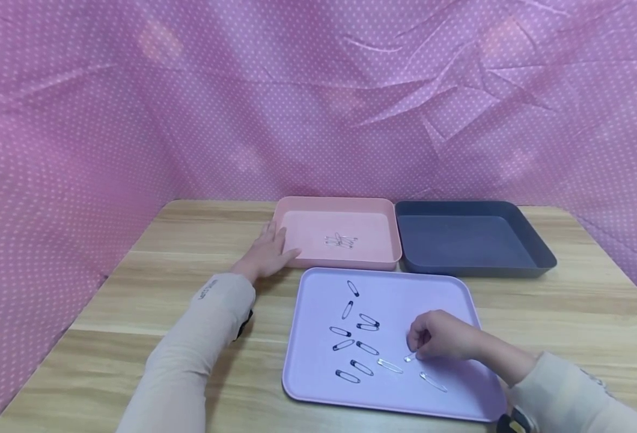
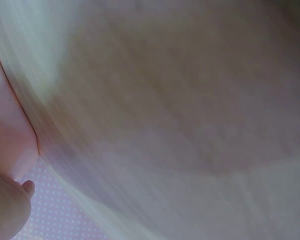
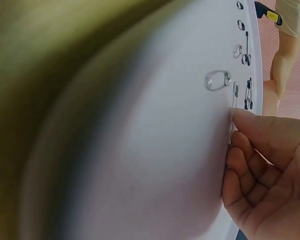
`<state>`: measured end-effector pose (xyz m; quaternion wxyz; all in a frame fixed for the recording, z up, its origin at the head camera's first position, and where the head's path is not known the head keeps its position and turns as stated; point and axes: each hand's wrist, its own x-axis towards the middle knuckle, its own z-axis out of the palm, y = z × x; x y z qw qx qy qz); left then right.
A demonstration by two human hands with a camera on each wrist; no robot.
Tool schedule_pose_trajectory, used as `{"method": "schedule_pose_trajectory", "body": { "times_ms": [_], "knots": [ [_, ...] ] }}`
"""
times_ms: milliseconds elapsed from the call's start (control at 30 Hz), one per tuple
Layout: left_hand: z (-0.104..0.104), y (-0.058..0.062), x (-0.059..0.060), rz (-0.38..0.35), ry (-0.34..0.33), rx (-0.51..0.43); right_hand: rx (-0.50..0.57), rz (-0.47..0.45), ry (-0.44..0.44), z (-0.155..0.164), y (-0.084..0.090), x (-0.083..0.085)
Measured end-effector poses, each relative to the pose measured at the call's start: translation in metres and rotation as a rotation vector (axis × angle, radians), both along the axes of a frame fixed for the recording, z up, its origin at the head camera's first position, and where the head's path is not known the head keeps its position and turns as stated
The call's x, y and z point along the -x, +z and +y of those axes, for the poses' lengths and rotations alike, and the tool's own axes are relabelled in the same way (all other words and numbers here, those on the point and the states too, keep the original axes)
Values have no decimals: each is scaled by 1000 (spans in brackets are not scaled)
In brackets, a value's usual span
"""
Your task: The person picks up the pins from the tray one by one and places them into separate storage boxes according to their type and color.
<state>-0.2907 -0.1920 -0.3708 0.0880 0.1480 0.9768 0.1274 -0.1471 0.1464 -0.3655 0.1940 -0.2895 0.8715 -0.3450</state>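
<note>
The right hand [image 1: 443, 337] sat low and right of centre in the head view, fingers curled down over the lavender tray [image 1: 318, 385], and the fingertips were pinching one silver safety pin [image 1: 410, 358] right at the tray surface. The right wrist view showed the same thing from the side: the silver safety pin [image 3: 231, 127] stood thin against the tray at the middle right, pressed between the thumb and fingers [image 3: 250, 150]. Two more silver pins [image 1: 390, 365] lay on the tray just left of and below that hand, and a bunch of black safety pins [image 1: 351, 337] were scattered over the tray's centre-left part (roughly nine, some overlapping, so hard to count). The left hand [image 1: 270, 249] was up at centre-left, fingers straight and flat, resting against the left wall of the pink tray [image 1: 297, 210], not gripping anything. That pink tray had a little heap of silver pins [image 1: 341, 240] in its middle. A dark grey tray [image 1: 540, 258] sat touching it on the right. All three trays were on a wooden table [image 1: 134, 270], with pink dotted cloth [image 1: 80, 120] behind. The left wrist view was too blurry to be any use.
</note>
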Motion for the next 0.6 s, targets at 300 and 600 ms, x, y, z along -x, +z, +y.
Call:
{"method": "schedule_pose_trajectory", "body": {
  "times_ms": [300,600],
  "knots": [
    [-2,1,0,4,5,-4,-32,-3,27,-2,1,2],
    [0,1,-1,5,-1,-8,-33,-16,48,1,1,6]
  ]
}}
